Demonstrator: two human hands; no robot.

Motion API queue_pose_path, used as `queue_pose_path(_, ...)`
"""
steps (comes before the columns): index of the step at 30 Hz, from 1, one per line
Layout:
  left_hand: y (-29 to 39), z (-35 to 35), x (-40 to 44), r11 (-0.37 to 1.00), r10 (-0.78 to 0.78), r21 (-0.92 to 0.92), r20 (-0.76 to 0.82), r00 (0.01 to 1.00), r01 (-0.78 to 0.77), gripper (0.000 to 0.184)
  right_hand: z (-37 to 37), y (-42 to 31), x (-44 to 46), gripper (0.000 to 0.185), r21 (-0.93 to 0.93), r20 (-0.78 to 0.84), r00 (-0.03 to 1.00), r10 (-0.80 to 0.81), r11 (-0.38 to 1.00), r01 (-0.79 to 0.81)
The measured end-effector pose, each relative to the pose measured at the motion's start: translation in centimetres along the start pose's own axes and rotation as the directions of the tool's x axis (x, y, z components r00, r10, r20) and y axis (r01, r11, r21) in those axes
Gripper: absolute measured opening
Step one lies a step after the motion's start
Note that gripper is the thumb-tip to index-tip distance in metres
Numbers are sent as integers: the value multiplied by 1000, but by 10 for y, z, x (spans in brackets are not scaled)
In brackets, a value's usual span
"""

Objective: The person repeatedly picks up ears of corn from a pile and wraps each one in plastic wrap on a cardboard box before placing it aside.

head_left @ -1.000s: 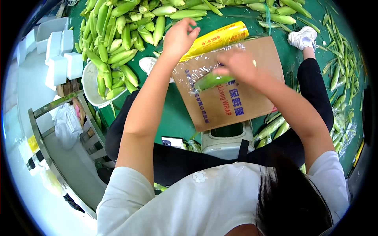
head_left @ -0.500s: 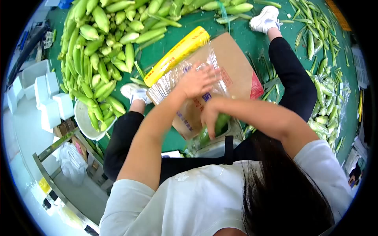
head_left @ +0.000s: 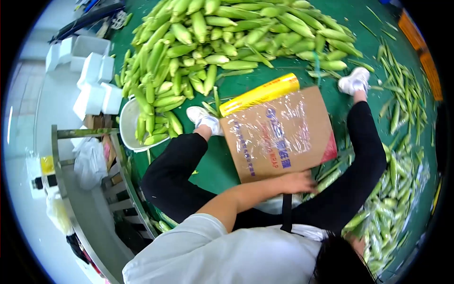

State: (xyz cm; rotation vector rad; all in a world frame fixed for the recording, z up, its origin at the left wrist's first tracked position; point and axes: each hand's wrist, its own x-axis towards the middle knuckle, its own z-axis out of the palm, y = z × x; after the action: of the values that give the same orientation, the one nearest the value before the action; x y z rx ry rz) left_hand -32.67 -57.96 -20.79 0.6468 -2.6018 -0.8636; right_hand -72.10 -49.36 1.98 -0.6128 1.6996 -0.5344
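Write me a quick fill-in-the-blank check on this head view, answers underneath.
1. The roll along the cardboard is mostly ____ in colour.
2. The hand nearer the cardboard is the person's ____ one.
3. The large pile of wrapped corn lies to the person's ____.
4. The floor is ____ in colour.

Missing words: yellow; left; right; green.

The brown cardboard box (head_left: 309, 154) has blue lettering (head_left: 284, 154), red lettering (head_left: 273, 158) and one red corner (head_left: 329, 150), and along its far edge lies a yellow roll (head_left: 260, 94) with small reddish print. Beyond the box I see corn (head_left: 229, 49) in light and deeper greens on a dark green floor (head_left: 208, 165), a white tub (head_left: 127, 123) to the box's left, and orange crates (head_left: 429, 75) far to its right. On its near side, the person wears black trousers (head_left: 359, 146) and a white shirt (head_left: 236, 258).
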Motion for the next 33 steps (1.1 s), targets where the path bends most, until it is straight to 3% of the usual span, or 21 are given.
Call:
queue_pose_path(2,4,-14,1,951,-154,-271,11,988,152,49,-41,72,-2,73,-229,-301,953,-23,972,-48)
queue_pose_path(4,-29,-72,5,978,-150,-169,-155,977,123,45,-55,122,-3,69,-429,-433,896,-101,897,-106)
queue_pose_path(5,-58,-107,3,892,-388,-317,-168,906,322,46,-56,137,-1,66,-507,-465,872,-154,854,-120)
queue_pose_path(6,-99,-111,-15,871,-486,-366,-538,689,328,40,-57,145,3,64,-580,-485,847,-215,805,-128)
queue_pose_path(8,-203,-163,-41,664,-685,-517,-711,160,540,35,-55,144,17,59,-707,-489,796,-355,697,-124)
queue_pose_path(10,-278,-246,-59,705,-495,-330,-863,101,628,15,-63,132,40,54,-845,-389,728,-564,534,-38)
queue_pose_path(12,-351,-276,-39,618,-470,-232,-875,116,751,18,-74,106,73,49,-953,-154,563,-812,273,134)
queue_pose_path(14,-422,-273,-11,247,-825,-328,-565,20,912,48,-31,-21,128,39,-679,-471,678,-564,723,129)
queue_pose_path(16,-457,-266,18,58,-923,-296,-379,-62,953,85,72,-145,171,37,-516,-328,622,-711,686,512)
queue_pose_path(18,-496,-255,8,85,-940,-548,-321,-115,832,88,166,-200,195,36,-408,-86,746,-660,707,578)
queue_pose_path(19,-517,-236,-4,266,-866,-441,-500,11,857,78,215,-215,200,36,-360,6,813,-582,757,545)
queue_pose_path(20,-469,-260,6,134,-977,-780,-207,-50,612,67,238,-208,216,38,-312,166,877,-450,820,480)
queue_pose_path(21,-455,-267,-2,-236,-970,-971,238,47,38,60,256,-193,229,36,-178,304,917,-256,931,319)
queue_pose_path(22,-431,-268,-20,-515,-852,-744,392,346,-426,54,258,-142,262,36,-89,392,911,-124,981,172)
queue_pose_path(23,-393,-267,-39,-564,-810,-671,339,478,-481,53,267,-100,280,41,-157,366,924,-110,972,178)
queue_pose_path(25,-292,-257,-59,-312,-939,-915,255,233,-257,52,303,-99,260,54,-510,134,967,-214,822,253)
queue_pose_path(28,-163,-232,-93,-16,-995,-942,50,92,336,85,333,-120,211,37,-836,222,861,-457,365,409)
queue_pose_path(29,-128,-241,-103,7,-978,-843,107,181,537,81,334,-110,210,33,-830,269,857,-439,346,438)
queue_pose_path(31,-117,-199,-140,555,-822,-575,-268,503,600,76,328,-88,221,27,-815,366,840,-401,299,497)
queue_pose_path(32,-109,-183,-154,761,-648,-351,-386,657,545,74,317,-75,230,23,-667,388,866,-315,553,500)
queue_pose_path(33,-87,-182,-161,617,-781,-402,-203,590,677,70,303,-61,243,20,-471,431,871,-234,765,439)
